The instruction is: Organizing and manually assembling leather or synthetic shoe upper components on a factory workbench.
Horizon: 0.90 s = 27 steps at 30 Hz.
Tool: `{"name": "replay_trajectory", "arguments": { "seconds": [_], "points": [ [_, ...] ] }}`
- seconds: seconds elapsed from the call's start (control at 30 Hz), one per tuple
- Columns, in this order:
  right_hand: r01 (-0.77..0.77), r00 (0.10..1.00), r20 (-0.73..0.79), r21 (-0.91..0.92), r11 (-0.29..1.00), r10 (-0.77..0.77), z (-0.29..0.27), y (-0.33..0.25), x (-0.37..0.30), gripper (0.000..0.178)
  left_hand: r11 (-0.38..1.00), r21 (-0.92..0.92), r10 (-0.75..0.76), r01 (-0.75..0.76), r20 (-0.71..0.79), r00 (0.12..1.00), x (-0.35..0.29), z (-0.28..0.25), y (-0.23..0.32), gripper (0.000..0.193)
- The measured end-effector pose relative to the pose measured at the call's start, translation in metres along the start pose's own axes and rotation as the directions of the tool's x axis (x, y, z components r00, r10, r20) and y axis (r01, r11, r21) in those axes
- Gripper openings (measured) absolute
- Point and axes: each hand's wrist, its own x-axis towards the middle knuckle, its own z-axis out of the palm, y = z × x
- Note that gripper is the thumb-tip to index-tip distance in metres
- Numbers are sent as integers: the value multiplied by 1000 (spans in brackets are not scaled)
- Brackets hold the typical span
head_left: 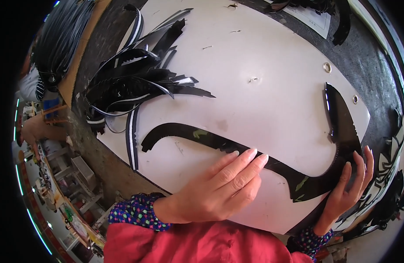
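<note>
A long, curved, glossy black leather-like piece (pixel 318 185) with notched edges and small greenish marks lies across the white board (pixel 254 114). My left hand (pixel 226 186) rests on its narrow middle stretch, fingers flat and side by side. Around the wide right bend is my right hand (pixel 344 193), its fingers extended and apart against the piece. The piece's left end hooks downward, while its right end rises and folds up toward the board's right edge. Part of the piece under my left fingers is hidden.
A tangled pile of black strips (pixel 127 83), some with white edging, lies on the board's left. Metal eyelets (pixel 327 67) sit at its right. More dark strips (pixel 53 39) hang at far left, with shelves (pixel 75 179) below. Cut white-and-black pieces (pixel 384 175) lie at right.
</note>
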Motion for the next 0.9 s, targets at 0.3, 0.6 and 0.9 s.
{"name": "replay_trajectory", "arguments": {
  "seconds": [0.3, 0.6, 0.9],
  "points": [
    [434, 830, 237, 294, 851, -505, -14, -43, -15, 49, 1000, -8, -4, 3, -52, 999, -5, 3, -1, 6],
    [481, 762, 415, 152, 864, -497, -3, -62, -10, 59, 998, -59, -36, 29, -124, 992, -10, 8, -1, 10],
    [494, 780, 404, 74, 866, -479, 0, -69, -13, 62, 994, -108, -27, 11, -151, 988, -7, 8, -1, 11]
  ]
}}
